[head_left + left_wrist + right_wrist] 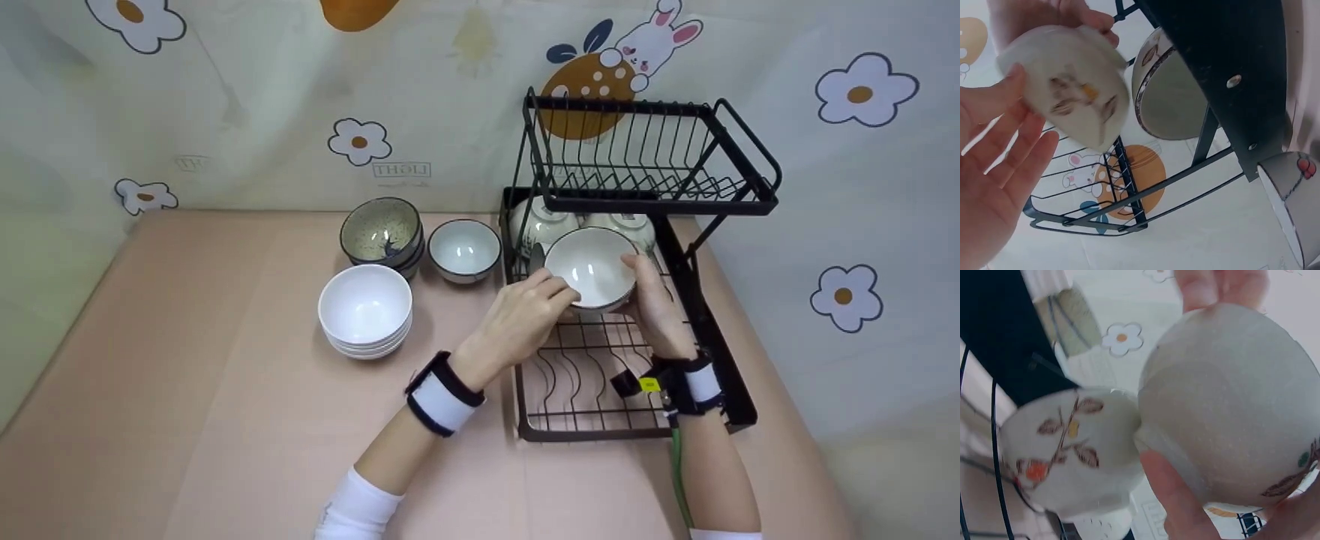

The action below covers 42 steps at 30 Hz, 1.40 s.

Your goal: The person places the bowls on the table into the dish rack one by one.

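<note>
Both hands hold one white bowl with a dark rim (591, 262) over the lower tier of a black dish rack (592, 433). My left hand (517, 319) has its fingers at the near-left rim. On the other side my right hand (658, 304) grips the bowl, its thumb at the rim. The right wrist view shows a right-hand finger (1171, 489) against the foot of the tilted bowl (1235, 399). A leaf pattern decorates its outer wall in the left wrist view. Behind it, white bowls (546, 222) rest in the rack, partly hidden by the upper tier.
Left of the rack stand a single pale bowl (465, 249), a stack of speckled dark bowls (379, 231) and a stack of white bowls (365, 307). The rack's upper tier (652, 204) overhangs the far part of the lower one. A patterned cloth wall rises behind.
</note>
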Tool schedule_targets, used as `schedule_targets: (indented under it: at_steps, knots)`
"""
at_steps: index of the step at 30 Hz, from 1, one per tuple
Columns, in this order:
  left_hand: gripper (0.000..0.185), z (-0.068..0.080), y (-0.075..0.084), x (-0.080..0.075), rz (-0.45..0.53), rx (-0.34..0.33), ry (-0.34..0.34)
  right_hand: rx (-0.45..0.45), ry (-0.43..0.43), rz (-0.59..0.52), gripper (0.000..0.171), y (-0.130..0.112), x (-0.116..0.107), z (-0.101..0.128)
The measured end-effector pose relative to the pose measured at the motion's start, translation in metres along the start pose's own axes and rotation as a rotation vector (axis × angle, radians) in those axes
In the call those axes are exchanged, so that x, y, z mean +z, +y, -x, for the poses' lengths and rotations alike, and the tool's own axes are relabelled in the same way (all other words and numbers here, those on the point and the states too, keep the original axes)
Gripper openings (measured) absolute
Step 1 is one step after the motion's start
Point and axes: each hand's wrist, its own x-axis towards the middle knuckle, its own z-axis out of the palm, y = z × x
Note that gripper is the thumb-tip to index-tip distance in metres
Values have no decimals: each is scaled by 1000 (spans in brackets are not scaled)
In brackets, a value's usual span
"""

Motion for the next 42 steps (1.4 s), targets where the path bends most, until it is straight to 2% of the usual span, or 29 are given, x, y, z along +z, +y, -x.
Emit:
schedule_targets:
  at_steps: [3, 8, 11, 14, 16, 18, 21, 25, 28, 33, 42]
  knots:
    - [18, 1, -1, -2, 11, -95, -21, -46, 82, 28, 50, 0, -2, -2]
    - [30, 6, -4, -2, -40, -315, -138, -132, 192, 42, 55, 0, -6, -4]
    - [38, 9, -6, -1, -73, -437, -259, -154, 270, 86, 56, 0, -6, -5]
    - [43, 10, -8, 1, -81, -548, -431, -161, 359, 179, 58, 2, -8, -5]
    - [45, 10, -9, 2, -81, -591, -546, -175, 413, 256, 58, 2, -9, -4]
    - [44, 10, -10, 3, -73, -607, -622, -192, 465, 325, 57, 3, -10, -4]
    - [42, 11, -11, 6, -54, -608, -672, -247, 545, 406, 52, 5, -11, -6]
    - [40, 10, -12, 7, -14, -619, -696, -282, 652, 528, 45, 9, -10, -9]
    - [37, 9, -12, 8, 19, -628, -703, -253, 698, 639, 43, 11, -7, -9]
    - [35, 8, -12, 8, 26, -635, -689, -214, 697, 774, 46, 15, -3, -11]
    - [35, 8, -12, 8, 34, -649, -692, -201, 585, 945, 54, 29, 7, -20]
